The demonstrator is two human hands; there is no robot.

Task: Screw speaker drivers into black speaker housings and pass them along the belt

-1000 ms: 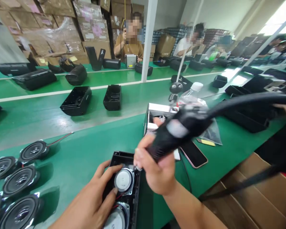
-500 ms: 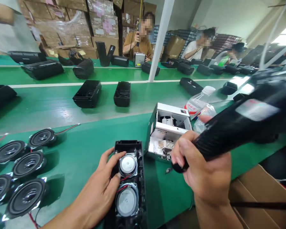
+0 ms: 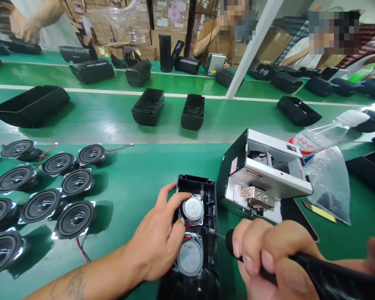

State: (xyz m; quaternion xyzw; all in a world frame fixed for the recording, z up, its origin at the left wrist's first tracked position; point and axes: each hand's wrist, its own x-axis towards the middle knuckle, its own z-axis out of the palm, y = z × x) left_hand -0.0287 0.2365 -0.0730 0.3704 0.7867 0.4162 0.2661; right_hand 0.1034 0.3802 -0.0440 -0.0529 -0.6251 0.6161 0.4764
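Observation:
A black speaker housing (image 3: 196,185) lies open on the green table with two round silver-backed drivers (image 3: 191,209) inside, joined by red wires. My left hand (image 3: 158,235) rests on the housing's left side, fingers spread, fingertips on the upper driver. My right hand (image 3: 268,258) is closed round a black electric screwdriver (image 3: 325,277); its thin bit (image 3: 217,234) points left, touching the housing's right edge between the two drivers. A grey metal screw feeder box (image 3: 262,175) stands just right of the housing.
Several loose black speaker cones (image 3: 78,216) with red wires lie at the left. Empty black housings (image 3: 148,106) sit on the conveyor belt (image 3: 81,121) behind. A water bottle (image 3: 321,135) and plastic bag (image 3: 329,183) lie at the right. Other people work across the belt.
The view shifted down and left. My right hand swung the screwdriver down from near the feeder box, bringing the bit to the housing's right edge. My left hand stayed on the upper driver.

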